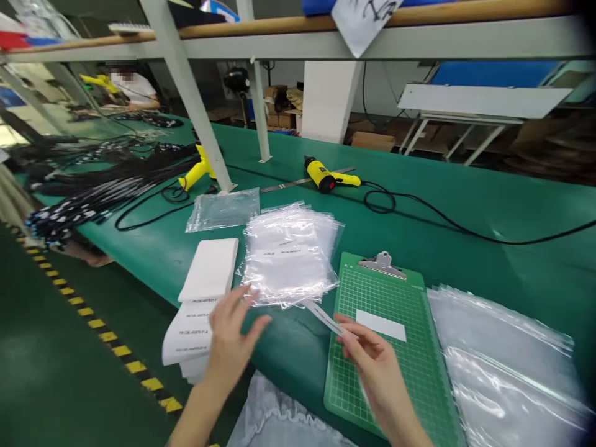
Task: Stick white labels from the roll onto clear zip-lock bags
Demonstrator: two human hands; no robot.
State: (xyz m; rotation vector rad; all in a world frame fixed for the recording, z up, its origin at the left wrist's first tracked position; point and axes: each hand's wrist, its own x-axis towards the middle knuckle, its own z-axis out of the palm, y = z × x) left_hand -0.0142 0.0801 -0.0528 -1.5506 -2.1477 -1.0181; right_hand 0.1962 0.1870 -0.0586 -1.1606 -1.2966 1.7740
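My left hand hovers with fingers spread over the near edge of a stack of clear plastic bags, its fingertips touching the stack's corner. My right hand pinches a narrow white label strip between thumb and fingers above the left edge of a green clipboard. A white label lies on the clipboard. A strip of printed labels hangs over the table edge beside a white pad.
A large pile of clear bags lies to the right. Two yellow heat guns with black cords, a single bag, bundles of black cables and shelf posts occupy the green table. Another person sits far left.
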